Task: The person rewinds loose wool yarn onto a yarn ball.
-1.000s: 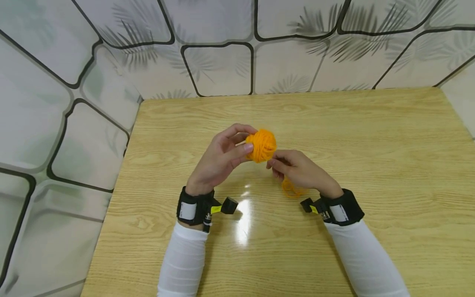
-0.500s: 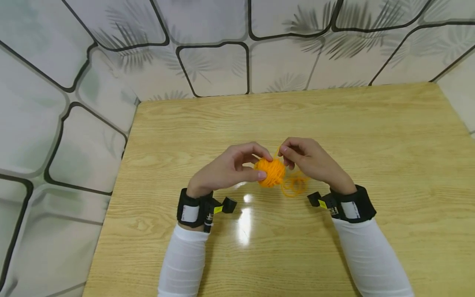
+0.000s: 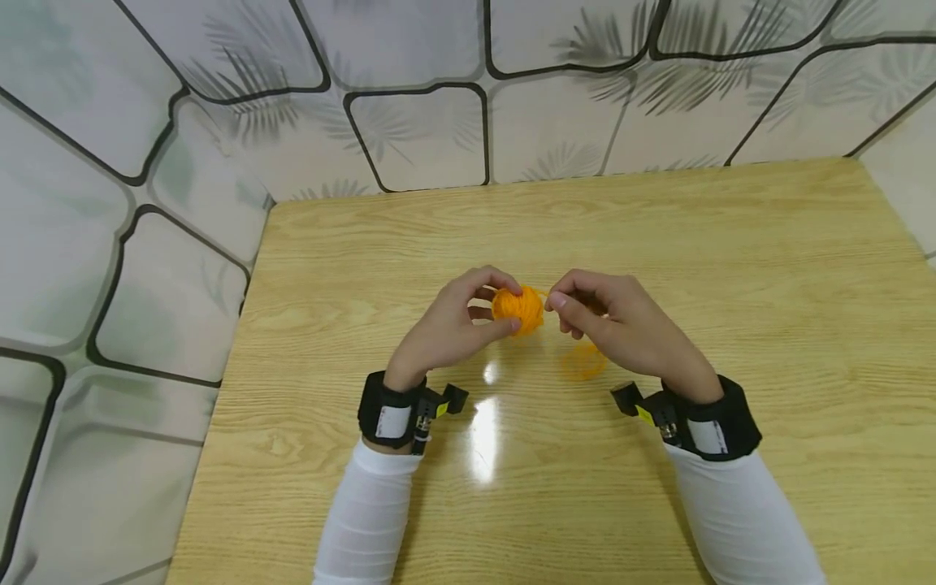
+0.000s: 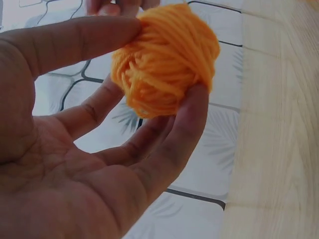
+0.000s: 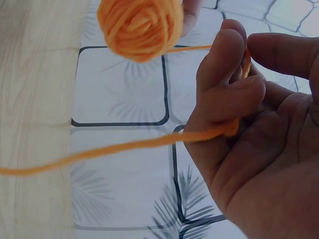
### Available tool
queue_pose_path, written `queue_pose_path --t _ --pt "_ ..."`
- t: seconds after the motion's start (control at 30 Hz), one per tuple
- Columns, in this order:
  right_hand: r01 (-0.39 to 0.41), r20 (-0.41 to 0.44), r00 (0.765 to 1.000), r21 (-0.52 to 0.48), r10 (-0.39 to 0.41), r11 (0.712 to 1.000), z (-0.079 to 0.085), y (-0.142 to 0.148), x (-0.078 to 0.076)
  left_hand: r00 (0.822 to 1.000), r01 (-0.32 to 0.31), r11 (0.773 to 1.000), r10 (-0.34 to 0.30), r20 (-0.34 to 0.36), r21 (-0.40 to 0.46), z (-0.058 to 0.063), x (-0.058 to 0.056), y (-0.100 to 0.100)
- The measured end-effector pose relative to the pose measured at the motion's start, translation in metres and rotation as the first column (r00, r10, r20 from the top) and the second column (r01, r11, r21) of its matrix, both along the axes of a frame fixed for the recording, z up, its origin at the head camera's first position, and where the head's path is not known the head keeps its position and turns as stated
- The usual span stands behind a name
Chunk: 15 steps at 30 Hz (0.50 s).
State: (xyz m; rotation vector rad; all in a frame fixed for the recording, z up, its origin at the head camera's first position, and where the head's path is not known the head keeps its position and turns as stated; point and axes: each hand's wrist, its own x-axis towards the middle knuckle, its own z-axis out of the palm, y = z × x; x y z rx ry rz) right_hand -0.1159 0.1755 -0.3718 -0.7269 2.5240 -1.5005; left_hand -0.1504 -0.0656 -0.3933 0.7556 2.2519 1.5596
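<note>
An orange ball of yarn [image 3: 518,311] is held up over the table by my left hand [image 3: 461,321], its thumb and fingertips gripping the ball's near side. The left wrist view shows the yarn ball [image 4: 167,59] wound in crossing strands. Just to the right, my right hand [image 3: 614,321] pinches the yarn strand [image 5: 192,48] that runs taut from the ball. In the right wrist view the yarn passes through the curled fingers of the right hand [image 5: 249,99], and its tail [image 5: 99,151] trails away to the left.
Loose loops of orange yarn [image 3: 582,362] lie on the wooden table [image 3: 307,487] below the right hand. A patterned wall covering [image 3: 417,134] rises behind the table and along its left side. Both wrists carry black straps with small cameras.
The left hand brought the yarn ball down and right, then back up and left. The right hand moved up and slightly right, and the strand now stretches between it and the ball.
</note>
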Motion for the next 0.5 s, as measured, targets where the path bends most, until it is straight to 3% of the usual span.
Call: queue_pose_path --t 0.17,0.37,0.5 --pt "-0.058 -0.043 0.997 -0.014 0.058 0.998 0.003 -0.006 0.006 0.995 -0.102 0.988 0.102 0.009 0.117 -0.003 -0.002 0.000" --pt "-0.136 -0.053 0.989 0.003 0.136 0.991 0.000 -0.017 0.009 0.978 -0.206 0.944 0.208 0.018 0.256 -0.004 -0.003 -0.002" --pt "-0.159 -0.023 0.987 0.018 0.159 0.987 -0.003 -0.023 0.009 0.972 -0.230 0.916 0.231 0.036 0.328 -0.003 -0.005 -0.003"
